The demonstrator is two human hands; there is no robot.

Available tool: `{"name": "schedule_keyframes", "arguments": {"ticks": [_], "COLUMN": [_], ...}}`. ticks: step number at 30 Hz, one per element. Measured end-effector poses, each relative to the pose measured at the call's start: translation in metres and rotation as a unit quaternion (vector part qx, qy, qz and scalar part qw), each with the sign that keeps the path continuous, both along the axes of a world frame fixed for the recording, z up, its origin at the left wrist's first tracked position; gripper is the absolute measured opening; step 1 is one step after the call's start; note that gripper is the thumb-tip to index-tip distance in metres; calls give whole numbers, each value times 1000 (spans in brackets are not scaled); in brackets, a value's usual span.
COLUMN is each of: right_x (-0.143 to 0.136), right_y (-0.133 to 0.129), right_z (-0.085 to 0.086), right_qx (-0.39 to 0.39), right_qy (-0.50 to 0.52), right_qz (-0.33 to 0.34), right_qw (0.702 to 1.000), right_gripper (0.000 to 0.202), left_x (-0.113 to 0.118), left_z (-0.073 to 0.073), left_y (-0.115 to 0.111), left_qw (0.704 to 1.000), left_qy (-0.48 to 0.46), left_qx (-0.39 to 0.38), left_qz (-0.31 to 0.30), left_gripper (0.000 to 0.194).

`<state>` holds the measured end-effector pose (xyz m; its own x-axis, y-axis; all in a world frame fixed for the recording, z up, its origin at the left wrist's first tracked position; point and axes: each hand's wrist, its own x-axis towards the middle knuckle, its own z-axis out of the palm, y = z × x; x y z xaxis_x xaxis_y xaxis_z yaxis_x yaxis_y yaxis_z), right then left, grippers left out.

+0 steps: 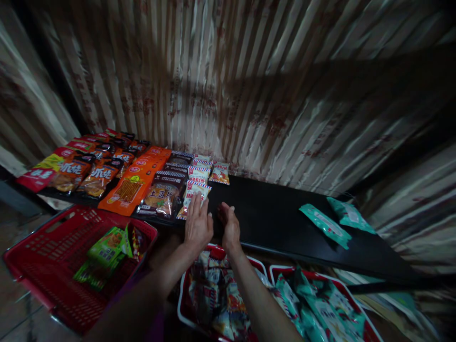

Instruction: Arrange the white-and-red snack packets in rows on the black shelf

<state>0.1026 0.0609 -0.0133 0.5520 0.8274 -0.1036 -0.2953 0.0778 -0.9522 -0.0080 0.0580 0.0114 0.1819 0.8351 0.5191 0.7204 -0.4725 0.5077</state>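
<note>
My left hand (198,224) rests with its fingers stretched out on the front packet (188,194) of a row of small white, red and blue snack packets, along the black shelf (263,204). To its right, my right hand (230,227) is held just over the shelf's front edge, empty, fingers apart and slightly bent. Behind the front packet lie more of the same kind, with one packet (220,173) set beside the row at the back. Brown snack bags (162,192) adjoin the row on the left. Beneath my forearms stands a basket (182,304) full of similar small packets.
Further left on the shelf are orange bags (133,183) and several black-and-orange bags (98,178). Two teal packets (326,224) lie at the shelf's right. Below stand a red basket (39,251) with green packets (107,247) and another basket of teal packets (320,308). Corrugated sheeting (213,85) rises behind.
</note>
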Motion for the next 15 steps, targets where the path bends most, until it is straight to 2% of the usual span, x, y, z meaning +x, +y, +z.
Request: {"name": "schedule_keyframes", "arguments": {"ticks": [4, 8, 12, 15], "right_x": [-2, -1, -2, -3], "right_y": [-26, -50, -74, -89], "right_z": [-3, -4, -6, -8], "right_qx": [17, 6, -25, -43], "right_qy": [4, -5, -19, -44], "right_qz": [-6, -2, 26, 38], "right_qw": [1000, 1000, 999, 997], "right_gripper": [56, 55, 53, 54], "left_x": [4, 6, 5, 3], "left_z": [-11, -26, -33, -35], "left_y": [-39, -70, -88, -91], "left_qw": [998, 994, 991, 990], "left_qy": [-9, 2, -3, -30], "left_qx": [0, -40, -76, -86], "left_qz": [-70, -104, -106, -106], "left_gripper": [43, 44, 44, 43]}}
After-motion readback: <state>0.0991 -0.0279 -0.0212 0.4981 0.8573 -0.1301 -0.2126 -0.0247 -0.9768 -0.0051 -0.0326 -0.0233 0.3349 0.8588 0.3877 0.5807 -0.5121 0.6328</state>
